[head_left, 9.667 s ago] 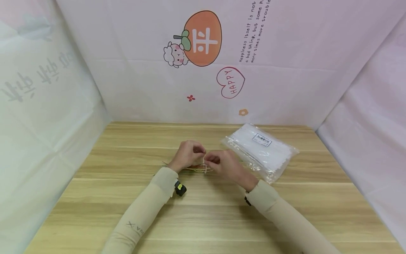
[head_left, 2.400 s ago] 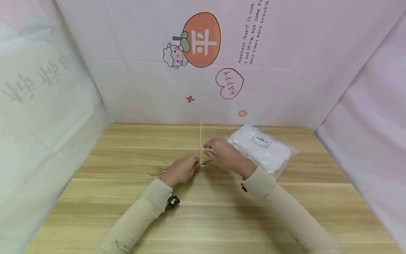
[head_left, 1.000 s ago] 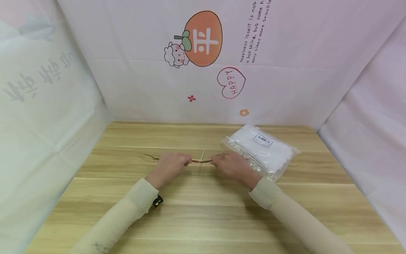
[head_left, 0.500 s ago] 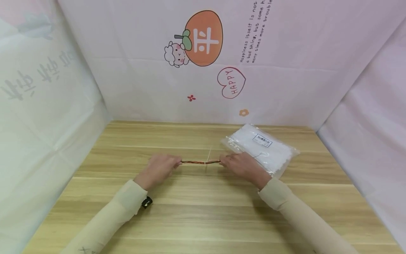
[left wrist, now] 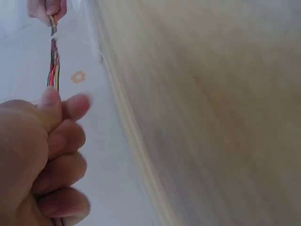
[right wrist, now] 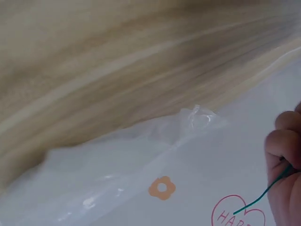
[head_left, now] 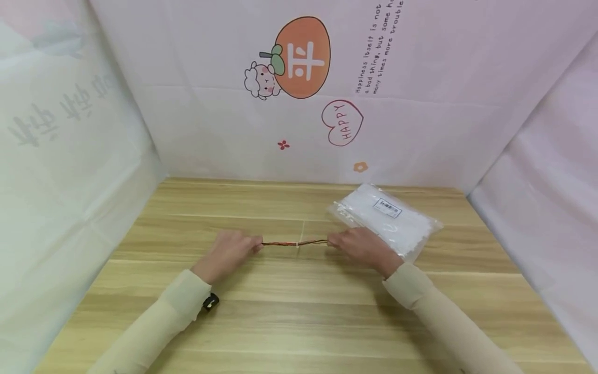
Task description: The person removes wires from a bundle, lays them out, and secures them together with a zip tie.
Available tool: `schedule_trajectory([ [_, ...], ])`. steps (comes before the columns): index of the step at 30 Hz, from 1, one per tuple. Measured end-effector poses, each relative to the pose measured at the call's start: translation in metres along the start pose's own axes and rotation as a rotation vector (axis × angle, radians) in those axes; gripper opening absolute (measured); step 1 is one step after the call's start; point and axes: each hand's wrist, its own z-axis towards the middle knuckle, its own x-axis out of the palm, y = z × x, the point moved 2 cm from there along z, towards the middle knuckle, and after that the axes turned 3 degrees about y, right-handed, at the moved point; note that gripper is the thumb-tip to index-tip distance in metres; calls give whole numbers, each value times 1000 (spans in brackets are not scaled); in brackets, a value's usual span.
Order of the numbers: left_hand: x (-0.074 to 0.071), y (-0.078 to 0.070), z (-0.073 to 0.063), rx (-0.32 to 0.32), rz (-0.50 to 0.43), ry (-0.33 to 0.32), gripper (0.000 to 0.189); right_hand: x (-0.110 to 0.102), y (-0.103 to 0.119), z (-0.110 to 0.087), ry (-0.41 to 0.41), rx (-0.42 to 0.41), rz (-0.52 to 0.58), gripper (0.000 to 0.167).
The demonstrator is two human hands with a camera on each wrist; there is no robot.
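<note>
A thin bundle of coloured wires (head_left: 280, 243) stretches nearly straight between my two hands, above the table. A white cable tie (head_left: 297, 244) is looped round its middle, its thin tail pointing away toward the back wall. My left hand (head_left: 226, 254) grips the bundle's left part; in the left wrist view its thumb and curled fingers close on red, yellow and dark wires (left wrist: 54, 66). My right hand (head_left: 362, 248) grips the right part. In the right wrist view a green wire end (right wrist: 261, 195) sticks out of the right fist (right wrist: 284, 146). The wire ends at the left are hidden.
A clear plastic bag (head_left: 388, 218) of white contents with a barcode label lies at the back right, just behind my right hand. The wooden table (head_left: 299, 322) meets printed white cloth walls (head_left: 210, 130) at the back and sides.
Earlier both hands worked at the tie; then the left held the wires while the tie's tail stood up. Over the last second the hands have spread apart along the bundle, baring more wire.
</note>
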Motion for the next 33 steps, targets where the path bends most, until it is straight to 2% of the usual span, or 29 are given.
schedule_trajectory([
  [2,0,2,1,-5,-72,44,25,0,-1,4,29,37,23,22],
  [5,-1,6,6,-30,-147,102,20,0,-2,11,13,52,-12,19],
  [9,-5,10,14,-34,-56,106,17,0,1,22,-65,0,-161,15],
  [13,-5,12,16,-85,33,125,12,1,5,33,-99,-6,-288,12],
  [16,-3,13,15,-131,36,148,11,3,6,38,-101,19,-341,9],
  [19,0,14,16,-138,19,158,11,6,6,40,-88,22,-391,4],
  [21,2,14,17,-141,3,166,12,8,7,40,-73,16,-409,6],
  [24,4,15,18,-151,-27,182,16,9,8,38,-38,13,-415,10],
  [27,4,15,18,-158,-49,192,26,8,9,38,-24,51,-355,10],
  [33,0,12,16,-163,-100,198,51,-9,13,31,-58,153,-130,20],
])
